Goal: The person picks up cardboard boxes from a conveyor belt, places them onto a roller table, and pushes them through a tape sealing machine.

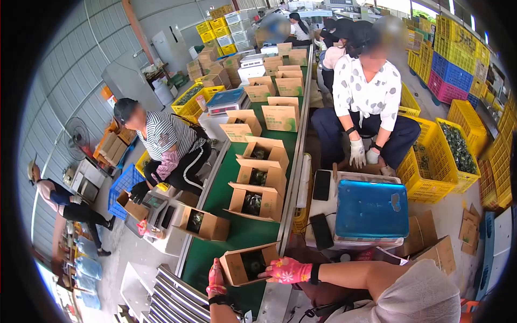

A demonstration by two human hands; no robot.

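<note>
An open cardboard box (235, 267) stands tilted on the green conveyor belt (242, 239), with dark, shiny contents inside that I cannot make out clearly. My left hand (216, 278), in a pink glove, is closed on the box's left side. On the opposite side, my right hand (286, 270), in a pink flowered glove, holds the right edge with its fingertips at the opening. Just beyond sits another open carton (210, 226) at the belt's left edge. Farther up the belt, several open cartons (261, 202) stand in a row, some showing dark green packed goods.
Metal rollers (175, 299) lie at the lower left. To the right, a blue-topped scale (371, 207) and two phones (322, 184) rest on a white stand. A co-worker (371, 91) sits beyond it, near yellow crates (431, 185). Another co-worker (167, 140) sits left of the belt.
</note>
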